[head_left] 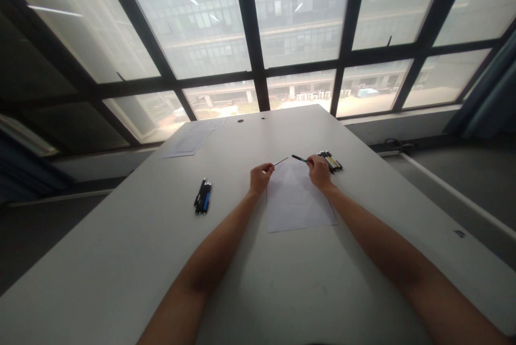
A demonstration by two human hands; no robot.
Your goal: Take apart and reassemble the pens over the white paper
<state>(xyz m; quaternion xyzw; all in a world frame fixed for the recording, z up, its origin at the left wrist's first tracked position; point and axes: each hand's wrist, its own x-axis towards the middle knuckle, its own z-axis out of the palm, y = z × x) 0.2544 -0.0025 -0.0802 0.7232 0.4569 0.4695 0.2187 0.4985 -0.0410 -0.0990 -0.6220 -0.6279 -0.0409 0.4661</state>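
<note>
Both grips are pinched closed: the right hand (pixel 320 171) on a slim black-and-green pen barrel (pixel 299 158), the left hand (pixel 262 176) on a thin dark rod (pixel 281 162). Beneath spreads a broad white tabletop (pixel 161 259), then a white rectangular paper sheet (pixel 300 202), black-and-blue pens (pixel 202 196) lying left, yellow-marked black pens (pixel 334 162) beside the right hand. Near the sheet's far edge, barrel and rod sit apart, so this piece looks unfinished; the clusters' progress is unclear.
</note>
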